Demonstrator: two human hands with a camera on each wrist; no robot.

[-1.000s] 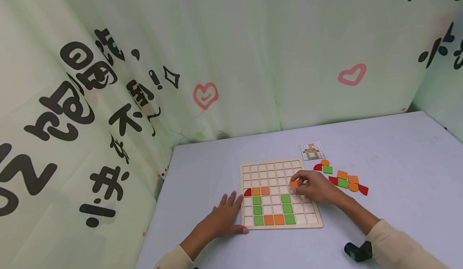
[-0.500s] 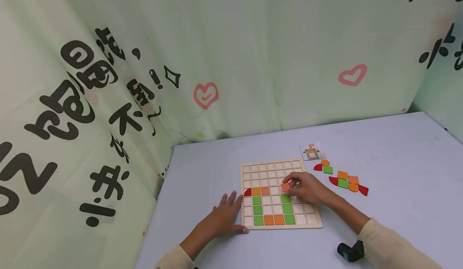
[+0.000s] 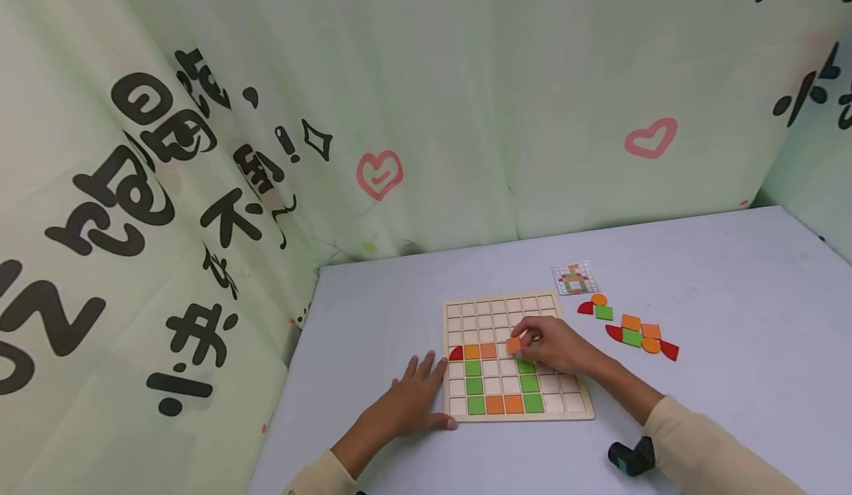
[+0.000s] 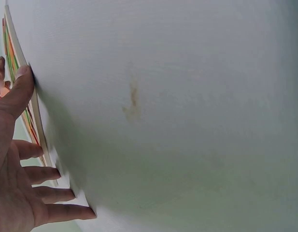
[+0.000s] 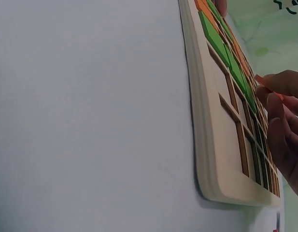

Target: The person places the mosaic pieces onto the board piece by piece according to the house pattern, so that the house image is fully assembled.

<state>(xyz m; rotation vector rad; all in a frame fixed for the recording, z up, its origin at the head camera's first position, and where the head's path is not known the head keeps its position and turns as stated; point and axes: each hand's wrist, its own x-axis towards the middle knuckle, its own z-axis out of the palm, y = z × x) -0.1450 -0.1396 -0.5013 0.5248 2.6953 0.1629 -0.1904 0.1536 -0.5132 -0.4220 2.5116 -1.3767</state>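
My right hand pinches an orange square tile over the middle of a wooden grid board. The right wrist view shows the same orange tile tilted between thumb and fingers, just above the cells. My left hand lies with fingers spread at the board's left edge; in the left wrist view its thumb touches the rim. Set in the board are a red quarter-round tile, several orange tiles and two columns of green square tiles.
Behind the board lies a small pattern card. Loose red, orange and green tiles are spread on the table to the right. A black device sits by the right sleeve. A printed curtain hangs behind the table.
My right hand has moved left across the board with the orange tile, from right of the green column to left of it. The left hand has stayed in place.
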